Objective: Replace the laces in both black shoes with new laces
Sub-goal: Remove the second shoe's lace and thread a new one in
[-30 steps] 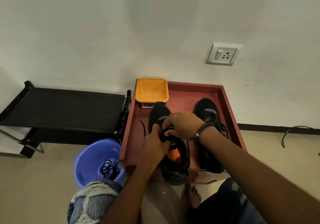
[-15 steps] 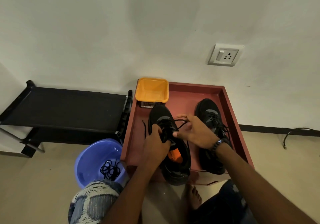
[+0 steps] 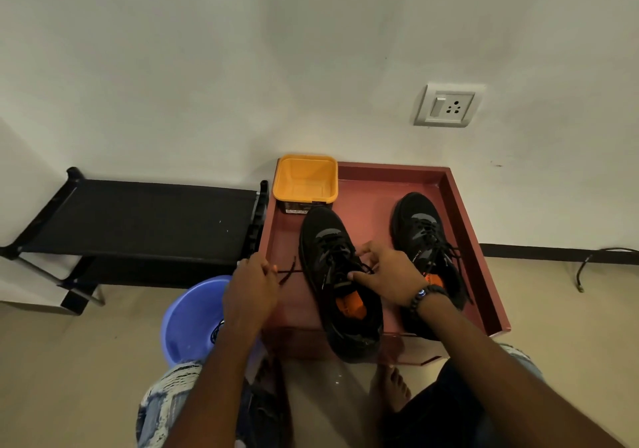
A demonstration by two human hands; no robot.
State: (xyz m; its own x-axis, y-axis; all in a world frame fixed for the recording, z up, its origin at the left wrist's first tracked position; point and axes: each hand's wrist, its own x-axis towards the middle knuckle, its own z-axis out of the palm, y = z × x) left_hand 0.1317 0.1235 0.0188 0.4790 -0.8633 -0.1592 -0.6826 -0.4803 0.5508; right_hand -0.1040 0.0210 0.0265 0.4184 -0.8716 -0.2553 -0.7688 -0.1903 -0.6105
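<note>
Moved: our left hand [image 3: 249,286] has left the near shoe [image 3: 340,281] and drawn a lace end [image 3: 287,272] toward the tray's [image 3: 463,226] left edge.
Left fingers: pinched on that lace.
Right hand [image 3: 387,276]: fingers curled, gripping the shoe's laces mid-tray.
Second shoe [image 3: 427,257]: along the right edge.

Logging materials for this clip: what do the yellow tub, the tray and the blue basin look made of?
Yellow tub: likely matte moulded plastic, with rounded corners and a thin rim. Tray: reddish-brown with a smooth painted look; wood or board, cannot tell. Blue basin: glossy plastic with soft highlights.
</note>
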